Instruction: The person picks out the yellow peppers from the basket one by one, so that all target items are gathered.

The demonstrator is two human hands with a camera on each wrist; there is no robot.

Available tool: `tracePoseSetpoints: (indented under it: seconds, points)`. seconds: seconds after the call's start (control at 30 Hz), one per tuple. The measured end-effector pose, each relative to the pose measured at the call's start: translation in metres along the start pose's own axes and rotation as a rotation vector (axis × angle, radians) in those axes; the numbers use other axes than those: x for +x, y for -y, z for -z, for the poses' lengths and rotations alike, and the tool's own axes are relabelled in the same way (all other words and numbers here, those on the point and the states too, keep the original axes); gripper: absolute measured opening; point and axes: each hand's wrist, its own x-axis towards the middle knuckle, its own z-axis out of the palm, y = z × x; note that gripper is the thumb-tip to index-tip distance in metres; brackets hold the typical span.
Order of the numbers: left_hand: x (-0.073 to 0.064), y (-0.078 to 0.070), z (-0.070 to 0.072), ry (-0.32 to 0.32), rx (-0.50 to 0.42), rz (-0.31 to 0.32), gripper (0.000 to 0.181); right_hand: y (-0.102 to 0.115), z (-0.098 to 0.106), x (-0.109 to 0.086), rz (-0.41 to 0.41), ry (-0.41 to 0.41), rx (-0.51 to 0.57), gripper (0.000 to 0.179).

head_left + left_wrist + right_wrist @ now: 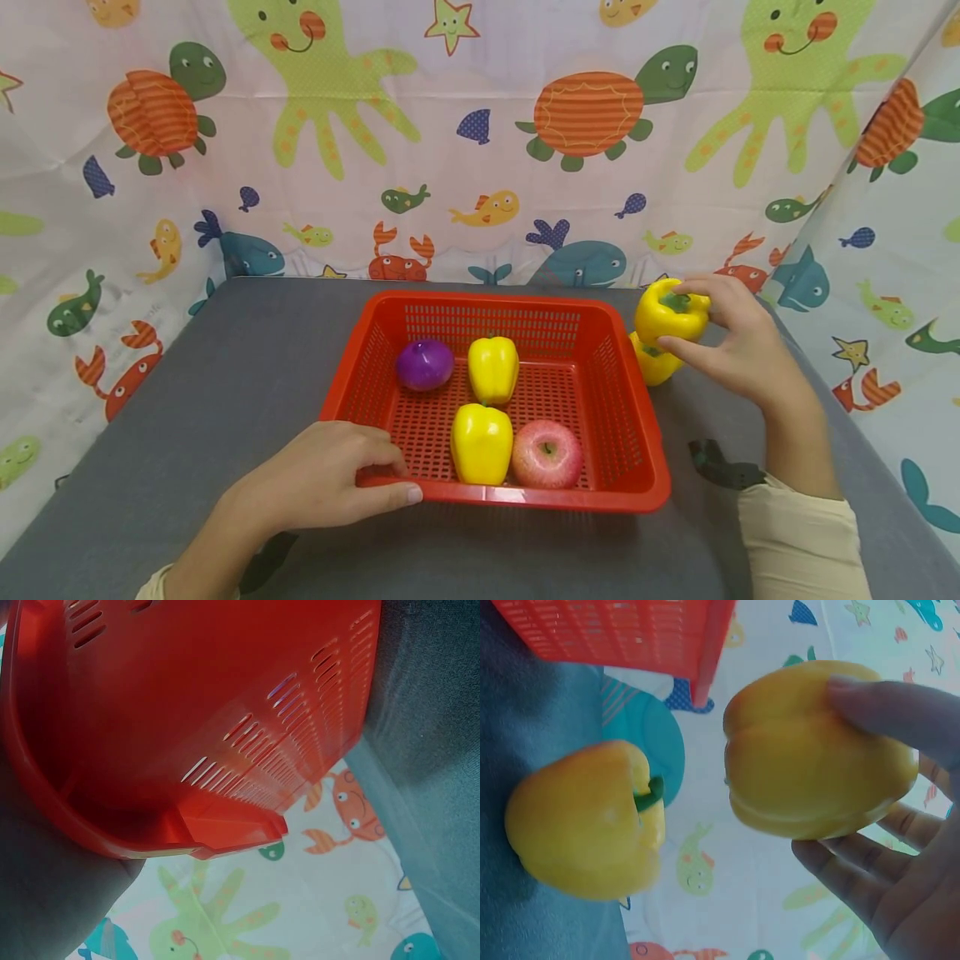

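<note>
My left hand [330, 477] grips the front left rim of the red plastic basket [570, 499], thumb outside and fingers over the edge. The left wrist view shows the slotted basket wall [187, 682] close up. My right hand [742, 346] holds a yellow bell pepper [660, 315] between thumb and fingers, raised beside the basket's right end. Below it, another yellow bell pepper [577, 825] stands on the table, partly hidden in the head view. Inside the basket lie a purple onion [425, 365], two yellow bell peppers [492, 371] and a pinkish-red apple [547, 454].
A dark grey tabletop [247, 358] carries the basket. Behind and along both sides hangs a white curtain [360, 196] printed with sea animals. Dark straps show near both wrists, below pale sleeves [798, 533].
</note>
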Motion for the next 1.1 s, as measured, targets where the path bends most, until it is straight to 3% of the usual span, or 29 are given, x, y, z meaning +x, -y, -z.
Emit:
tracePoseSetpoints:
  seconds: [0.4, 0.6, 1.1]
  points:
    - [0.0, 0.0, -0.001, 0.0, 0.0, 0.003, 0.034, -0.021, 0.014, -0.004, -0.104, -0.018, 0.021, 0.062]
    - [0.0, 0.0, -0.001, -0.001, -0.002, 0.001, 0.034, -0.027, 0.018, -0.008, -0.19, -0.01, -0.019, 0.061]
    - [0.0, 0.0, -0.001, -0.008, 0.002, -0.007, 0.037, -0.036, 0.021, -0.012, -0.297, -0.008, -0.103, 0.058]
